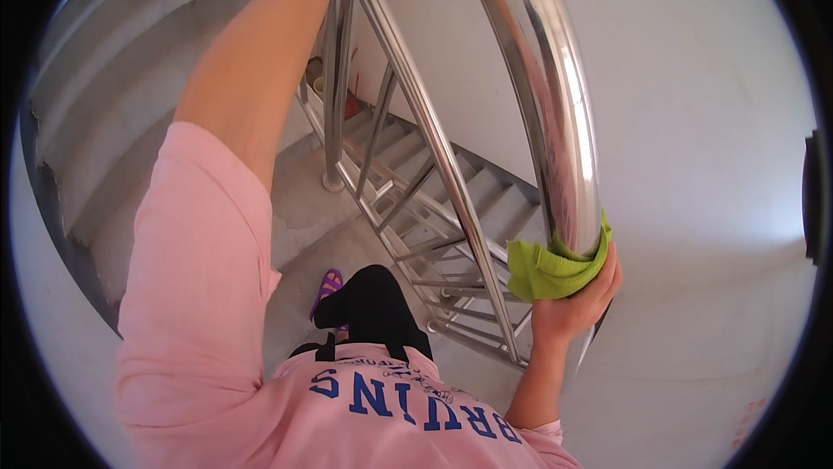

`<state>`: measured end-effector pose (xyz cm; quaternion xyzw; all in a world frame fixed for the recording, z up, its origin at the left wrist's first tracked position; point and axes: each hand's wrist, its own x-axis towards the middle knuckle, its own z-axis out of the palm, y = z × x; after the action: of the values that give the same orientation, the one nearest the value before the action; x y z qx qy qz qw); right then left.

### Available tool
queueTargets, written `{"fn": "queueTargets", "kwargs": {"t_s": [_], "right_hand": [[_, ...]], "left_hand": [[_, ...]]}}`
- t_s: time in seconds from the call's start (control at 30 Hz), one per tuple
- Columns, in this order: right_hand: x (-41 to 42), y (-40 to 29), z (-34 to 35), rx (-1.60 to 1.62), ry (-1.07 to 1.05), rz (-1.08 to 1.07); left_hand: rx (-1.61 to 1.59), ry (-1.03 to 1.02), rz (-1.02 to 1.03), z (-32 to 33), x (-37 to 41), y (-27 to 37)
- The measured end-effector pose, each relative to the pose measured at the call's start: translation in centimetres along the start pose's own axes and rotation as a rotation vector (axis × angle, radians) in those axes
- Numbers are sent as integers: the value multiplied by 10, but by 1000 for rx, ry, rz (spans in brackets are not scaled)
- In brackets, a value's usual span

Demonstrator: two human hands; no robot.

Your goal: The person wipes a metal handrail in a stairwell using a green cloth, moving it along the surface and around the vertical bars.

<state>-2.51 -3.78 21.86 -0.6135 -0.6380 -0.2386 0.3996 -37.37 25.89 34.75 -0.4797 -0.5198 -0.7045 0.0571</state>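
Note:
My right hand [579,300] is wrapped around a green cloth [556,270]. The cloth is folded around the thick, shiny metal handrail [576,143], with one end hanging to its left. My left arm reaches up past the top edge of the picture, and its hand is out of view. Near that forearm runs a thinner metal rail [423,104] of the balustrade, with slanting bars below it.
Concrete stairs [150,33] rise at the left, and another flight [481,189] lies beyond the balustrade. A pale wall [690,111] stands to the right. My foot in a purple sandal [328,287] is on the concrete floor. A red object [352,106] is farther off.

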Motion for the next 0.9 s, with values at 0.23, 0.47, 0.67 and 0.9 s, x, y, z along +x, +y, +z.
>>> {"fn": "queueTargets", "kwargs": {"t_s": [0.23,0.47,0.67,0.9], "right_hand": [[-10,1,-9,-62,16,17],[-6,3,-7,-143,-26,-63],[-3,7,-16,-76,-31,-13],[8,-12,-23,-76,-102,129]], "left_hand": [[34,-97,-56,-9,-1,9],[139,-146,-53,-17,3,-4],[133,-238,-145,-21,3,14],[10,-374,-51,-25,3,2]]}}
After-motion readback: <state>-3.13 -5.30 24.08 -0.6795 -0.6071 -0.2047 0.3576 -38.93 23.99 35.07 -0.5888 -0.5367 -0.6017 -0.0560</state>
